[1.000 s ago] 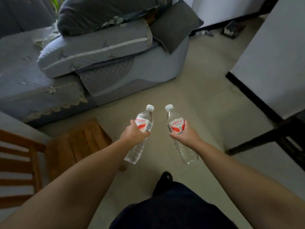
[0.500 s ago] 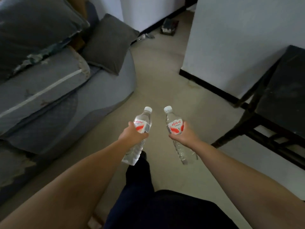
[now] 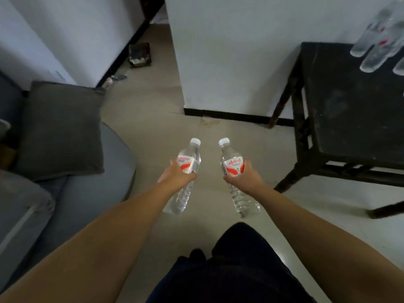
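We log both arms stretched forward over the pale floor [image 3: 161, 119], one clear water bottle in each hand.

Left hand [image 3: 177, 177]: fingers and thumb curl round the left bottle [image 3: 189, 159] at its middle, just under the red-and-white label. The bottle tilts, with its white cap [image 3: 195, 141] up and away from the body and its base low, toward the person. It is held in the air, clear of the floor.

Right hand [image 3: 244, 178]: we see the same grip on the right bottle [image 3: 232, 164], thumb on the near side of the label and fingers wrapped behind it. This bottle's cap [image 3: 224, 141] leans slightly toward the other one. The two bottles stay apart, caps near each other and bases spread wider.

Both bottles look full, caps on.

Surroundings: a black table [image 3: 349, 110] stands to the right, against the white wall [image 3: 229, 51]. On its far corner we make out several more clear bottles [image 3: 375, 50], blurred at the frame edge. To the left we note a grey sofa [image 3: 91, 193] with a dark cushion [image 3: 61, 127] leaning on it. A small dark box [image 3: 139, 55] sits on the floor farther back, by the wall's black skirting. The person's dark trouser leg [image 3: 240, 270] fills the bottom of the view.
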Demonstrator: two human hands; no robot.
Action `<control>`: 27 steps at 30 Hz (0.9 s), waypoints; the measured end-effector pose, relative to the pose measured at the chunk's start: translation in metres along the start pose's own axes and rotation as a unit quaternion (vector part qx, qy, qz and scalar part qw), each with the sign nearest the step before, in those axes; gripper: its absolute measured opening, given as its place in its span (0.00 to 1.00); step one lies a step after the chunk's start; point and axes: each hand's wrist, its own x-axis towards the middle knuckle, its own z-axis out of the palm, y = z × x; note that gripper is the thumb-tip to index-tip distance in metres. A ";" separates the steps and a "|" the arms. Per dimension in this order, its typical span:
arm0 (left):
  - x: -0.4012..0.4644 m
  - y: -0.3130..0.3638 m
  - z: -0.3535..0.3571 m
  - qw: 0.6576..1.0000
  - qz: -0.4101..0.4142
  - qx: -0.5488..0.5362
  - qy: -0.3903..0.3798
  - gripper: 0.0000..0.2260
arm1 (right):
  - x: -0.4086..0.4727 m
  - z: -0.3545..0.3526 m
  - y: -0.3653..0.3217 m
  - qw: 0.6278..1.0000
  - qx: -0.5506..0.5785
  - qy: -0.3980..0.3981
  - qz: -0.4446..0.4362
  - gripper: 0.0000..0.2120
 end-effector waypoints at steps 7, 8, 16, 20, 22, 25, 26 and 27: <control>0.094 0.097 0.022 0.995 0.077 0.037 -0.057 0.33 | 0.076 -0.061 -0.006 0.995 0.040 0.062 0.074 0.36; 0.107 0.117 0.027 0.994 0.087 0.037 -0.058 0.33 | 0.091 -0.075 -0.008 0.994 0.042 0.071 0.077 0.36; 0.189 0.293 0.061 0.979 0.173 0.051 -0.091 0.30 | 0.187 -0.214 -0.022 0.982 0.069 0.158 0.083 0.39; 0.204 0.362 0.083 0.969 0.203 0.070 -0.126 0.27 | 0.205 -0.268 -0.012 0.968 0.106 0.201 0.106 0.37; 0.209 0.389 0.097 0.960 0.221 0.088 -0.149 0.30 | 0.210 -0.286 -0.002 0.958 0.133 0.227 0.117 0.37; 0.215 0.427 0.122 0.948 0.236 0.095 -0.192 0.31 | 0.212 -0.310 0.013 0.940 0.156 0.264 0.151 0.37; 0.216 0.443 0.133 0.941 0.249 0.102 -0.207 0.33 | 0.212 -0.320 0.019 0.930 0.169 0.279 0.168 0.37; 0.218 0.458 0.142 0.934 0.262 0.106 -0.220 0.34 | 0.212 -0.329 0.024 0.921 0.181 0.291 0.182 0.37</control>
